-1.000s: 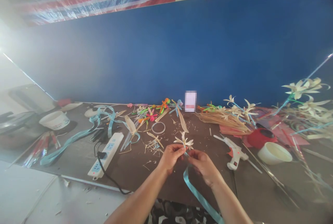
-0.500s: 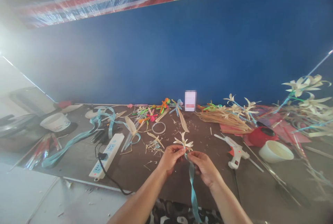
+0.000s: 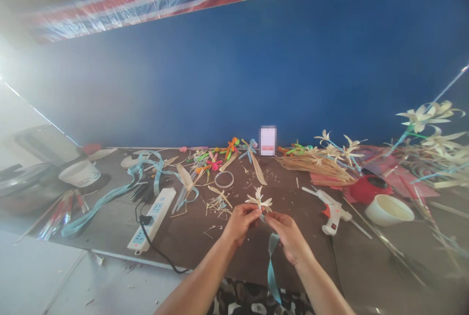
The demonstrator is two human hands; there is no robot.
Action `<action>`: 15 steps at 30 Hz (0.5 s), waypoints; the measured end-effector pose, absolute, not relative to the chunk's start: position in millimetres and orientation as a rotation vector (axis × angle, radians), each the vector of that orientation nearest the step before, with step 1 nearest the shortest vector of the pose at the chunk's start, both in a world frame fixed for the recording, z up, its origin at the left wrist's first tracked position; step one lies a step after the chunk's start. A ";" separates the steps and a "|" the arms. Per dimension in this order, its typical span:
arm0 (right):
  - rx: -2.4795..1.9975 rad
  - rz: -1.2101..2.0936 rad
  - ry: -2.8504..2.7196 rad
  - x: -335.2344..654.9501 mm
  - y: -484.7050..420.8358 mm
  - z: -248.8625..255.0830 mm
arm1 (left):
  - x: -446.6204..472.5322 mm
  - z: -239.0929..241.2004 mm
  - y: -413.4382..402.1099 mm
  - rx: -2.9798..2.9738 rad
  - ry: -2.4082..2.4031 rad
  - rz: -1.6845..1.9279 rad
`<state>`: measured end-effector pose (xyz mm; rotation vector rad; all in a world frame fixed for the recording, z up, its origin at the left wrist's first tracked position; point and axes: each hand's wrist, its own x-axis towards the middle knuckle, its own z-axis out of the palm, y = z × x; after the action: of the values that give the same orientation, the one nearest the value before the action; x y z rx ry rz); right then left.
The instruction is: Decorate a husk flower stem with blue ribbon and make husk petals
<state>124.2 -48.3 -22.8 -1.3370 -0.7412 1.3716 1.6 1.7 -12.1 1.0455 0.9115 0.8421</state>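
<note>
My left hand (image 3: 241, 224) pinches the base of a cream-coloured flower with pointed petals (image 3: 259, 199), which looks made from dried husk. Close beside it, my right hand (image 3: 286, 235) has thumb and fingers closed on a light blue ribbon (image 3: 272, 273). One end of the ribbon reaches the flower's base between the two hands, and the rest hangs down over the table's front edge. The fingers partly hide the flower's stem and the wrapped part of the ribbon.
Right of my hands lies a white glue gun (image 3: 332, 211), near a cream cup (image 3: 389, 210) and finished husk flowers (image 3: 421, 117). To the left are a power strip (image 3: 152, 222), loose blue ribbon (image 3: 98, 207) and a white bowl (image 3: 79, 174). Husk scraps (image 3: 219, 202) and a clear ring (image 3: 224, 179) lie ahead.
The hanging ribbon has shifted below my right hand, now showing a bend near the fingers, and its lower end sits higher. Both hands stay almost in place at the flower.
</note>
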 end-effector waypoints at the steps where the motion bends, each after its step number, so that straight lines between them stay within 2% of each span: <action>1: -1.315 1.378 -0.753 124.1 -48.7 -20.7 | 1.4 -11.1 1.5 1.062 0.912 0.838; 10: -1.228 1.378 -0.708 123.8 -48.8 -22.3 | 3.8 -9.2 -2.7 1.074 0.900 0.806; 15: -1.346 1.096 -0.823 121.1 -49.6 -22.0 | 6.4 -15.9 -4.2 1.071 0.938 0.835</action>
<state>121.1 -49.6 -22.0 -1.3455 -0.8234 1.0959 6.4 -4.2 -15.9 1.0707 0.9381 0.8353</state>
